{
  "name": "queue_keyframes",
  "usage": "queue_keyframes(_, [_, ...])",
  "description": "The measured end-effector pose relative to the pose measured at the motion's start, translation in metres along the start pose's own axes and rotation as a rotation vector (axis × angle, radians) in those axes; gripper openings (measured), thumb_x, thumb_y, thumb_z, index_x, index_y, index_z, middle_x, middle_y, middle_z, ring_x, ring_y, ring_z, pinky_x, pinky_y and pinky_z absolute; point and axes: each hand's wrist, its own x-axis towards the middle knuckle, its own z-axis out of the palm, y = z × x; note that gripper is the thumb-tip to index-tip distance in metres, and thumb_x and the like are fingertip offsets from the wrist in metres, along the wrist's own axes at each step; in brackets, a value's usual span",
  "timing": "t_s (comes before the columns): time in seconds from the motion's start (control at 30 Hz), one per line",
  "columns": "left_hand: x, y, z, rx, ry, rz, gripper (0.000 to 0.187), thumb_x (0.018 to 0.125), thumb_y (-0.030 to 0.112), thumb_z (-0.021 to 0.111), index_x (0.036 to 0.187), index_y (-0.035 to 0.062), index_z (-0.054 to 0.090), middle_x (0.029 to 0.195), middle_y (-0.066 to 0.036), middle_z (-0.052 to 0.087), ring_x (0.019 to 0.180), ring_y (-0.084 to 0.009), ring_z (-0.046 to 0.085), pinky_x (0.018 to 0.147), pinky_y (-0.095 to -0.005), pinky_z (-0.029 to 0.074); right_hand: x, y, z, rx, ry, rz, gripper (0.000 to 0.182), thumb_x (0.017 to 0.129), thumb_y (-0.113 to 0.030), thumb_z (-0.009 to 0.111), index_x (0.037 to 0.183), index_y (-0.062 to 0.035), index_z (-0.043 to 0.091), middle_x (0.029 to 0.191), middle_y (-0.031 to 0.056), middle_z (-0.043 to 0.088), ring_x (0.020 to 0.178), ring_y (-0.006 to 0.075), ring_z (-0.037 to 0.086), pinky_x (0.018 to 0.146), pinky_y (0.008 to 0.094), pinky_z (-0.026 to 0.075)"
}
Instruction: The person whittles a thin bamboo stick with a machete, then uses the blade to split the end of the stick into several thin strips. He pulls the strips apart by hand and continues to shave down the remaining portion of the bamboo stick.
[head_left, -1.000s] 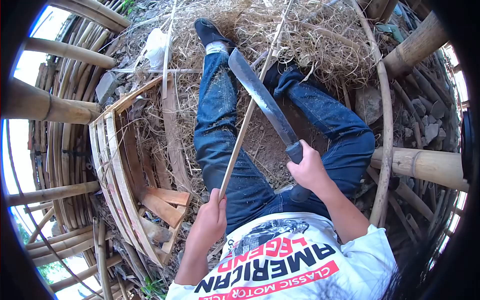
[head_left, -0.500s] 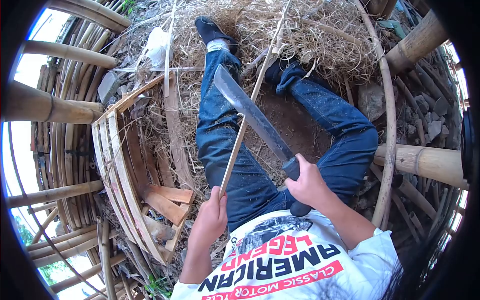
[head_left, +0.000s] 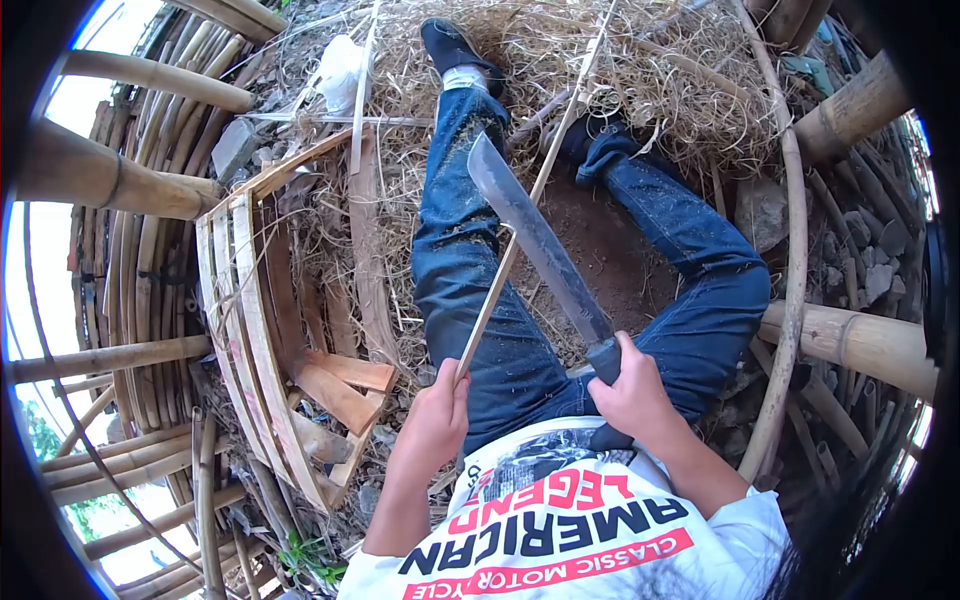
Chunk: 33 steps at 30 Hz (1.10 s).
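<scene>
My left hand (head_left: 435, 420) is closed around the lower end of a long, thin bamboo strip (head_left: 487, 308), which slants up and away across my right-side view of the lap. In my right hand (head_left: 637, 395) is the dark handle of a machete (head_left: 550, 258), its broad blade pointing forward and left. The blade crosses the strip above my jeans (head_left: 460, 270) and appears to touch it there. A small curl of shaving (head_left: 508, 226) shows at the crossing. The handle's butt end rests close to my shirt.
Pale shavings (head_left: 660, 100) pile up beyond my feet. To the left stand a slatted wooden crate (head_left: 245, 330) and a white plastic bag (head_left: 341, 72). Thick bamboo poles (head_left: 120, 178) jut in from both sides. A long stick (head_left: 790, 240) and rubble (head_left: 875, 265) lie at right.
The camera view has shifted slightly, moving the scene rightward. My right hand and the machete have drawn a little closer to my body, and the blade stands slightly steeper. Both grips stay the same.
</scene>
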Motion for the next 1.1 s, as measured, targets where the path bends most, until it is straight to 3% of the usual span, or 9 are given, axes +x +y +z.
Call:
queue_keyframes(0.2, [0.002,0.0,-0.004,-0.008,0.015,-0.019,0.01,0.098,0.01,0.046,0.099,0.0011,0.048,0.066,-0.018,0.05,0.057,-0.0284,0.049,0.056,-0.0378,0.04,-0.002,0.009,0.004,0.004,0.043,-0.041,0.037,0.071,-0.006,0.062,0.102,0.0123,0.051,0.072,0.0291,0.062,0.073,0.0444,0.066,0.065,0.0435,0.052])
queue_keyframes(0.37, [-0.003,-0.02,-0.018,-0.027,0.043,-0.066,0.015,0.095,0.012,0.054,0.104,0.0002,0.055,0.067,-0.007,0.054,0.059,-0.0144,0.049,0.057,-0.0301,0.041,0.015,0.002,-0.011,0.034,-0.036,-0.028,0.03,0.07,-0.006,0.062,0.096,0.0076,0.053,0.068,0.0243,0.061,0.066,0.04,0.065,0.06,0.0413,0.049])
queue_keyframes(0.43, [-0.01,-0.027,-0.028,-0.056,0.068,-0.094,0.015,0.094,0.013,0.056,0.098,-0.0005,0.06,0.065,-0.003,0.054,0.059,-0.0105,0.048,0.056,-0.027,0.04,0.022,0.005,-0.008,0.075,-0.058,-0.007,0.026,0.07,-0.006,0.062,0.092,0.0047,0.054,0.066,0.0214,0.06,0.063,0.0351,0.064,0.058,0.0395,0.047])
queue_keyframes(0.5, [-0.015,-0.038,-0.033,-0.037,0.057,-0.22,0.02,0.093,0.018,0.058,0.091,-0.0018,0.061,0.061,-0.012,0.054,0.054,-0.0226,0.052,0.055,-0.0357,0.041,0.033,0.01,-0.004,0.044,-0.022,-0.052,0.025,0.07,-0.006,0.062,0.092,0.0042,0.054,0.066,0.0211,0.06,0.063,0.035,0.064,0.06,0.0397,0.048])
queue_keyframes(0.57, [-0.022,-0.032,-0.032,-0.011,0.121,-0.21,0.022,0.093,0.019,0.059,0.085,-0.0017,0.06,0.057,-0.013,0.05,0.052,-0.0231,0.051,0.053,-0.0365,0.039,0.048,0.017,-0.005,0.069,-0.018,-0.013,0.024,0.07,-0.005,0.062,0.092,0.003,0.055,0.069,0.0215,0.061,0.067,0.0382,0.064,0.062,0.0411,0.048])
queue_keyframes(0.63, [-0.025,-0.027,-0.028,0.134,0.239,-0.056,0.022,0.093,0.019,0.059,0.084,-0.0006,0.059,0.056,-0.014,0.048,0.05,-0.0266,0.05,0.052,-0.0384,0.038,0.063,0.019,-0.005,0.032,0.107,-0.141,0.024,0.07,-0.005,0.062,0.091,0.003,0.055,0.07,0.0219,0.062,0.07,0.0389,0.065,0.063,0.0415,0.049])
queue_keyframes(0.8, [-0.021,-0.017,-0.028,0.159,0.315,0.047,0.02,0.093,0.018,0.06,0.083,0.001,0.058,0.055,-0.016,0.05,0.049,-0.0325,0.051,0.05,-0.0397,0.038,0.046,-0.006,-0.007,-0.015,0.011,-0.094,0.025,0.071,-0.007,0.063,0.093,0.0019,0.055,0.069,0.0227,0.062,0.071,0.0401,0.066,0.064,0.0409,0.051])
queue_keyframes(0.83, [-0.019,-0.015,-0.028,0.175,0.315,0.068,0.02,0.093,0.018,0.06,0.083,0.0015,0.058,0.056,-0.016,0.051,0.05,-0.0338,0.053,0.049,-0.04,0.038,0.04,-0.001,0.0,-0.081,0.046,-0.181,0.026,0.071,-0.008,0.063,0.094,0.0015,0.056,0.068,0.0228,0.062,0.069,0.0382,0.067,0.064,0.0407,0.051])
queue_keyframes(1.1, [-0.018,-0.013,-0.024,0.255,0.346,0.164,0.016,0.092,0.016,0.061,0.082,0.0029,0.058,0.06,-0.017,0.056,0.056,-0.0367,0.058,0.05,-0.0421,0.042,0.062,-0.005,-0.023,0.032,-0.043,-0.096,0.031,0.07,-0.005,0.061,0.099,0.0044,0.057,0.073,0.0229,0.063,0.07,0.0336,0.067,0.065,0.0376,0.05])
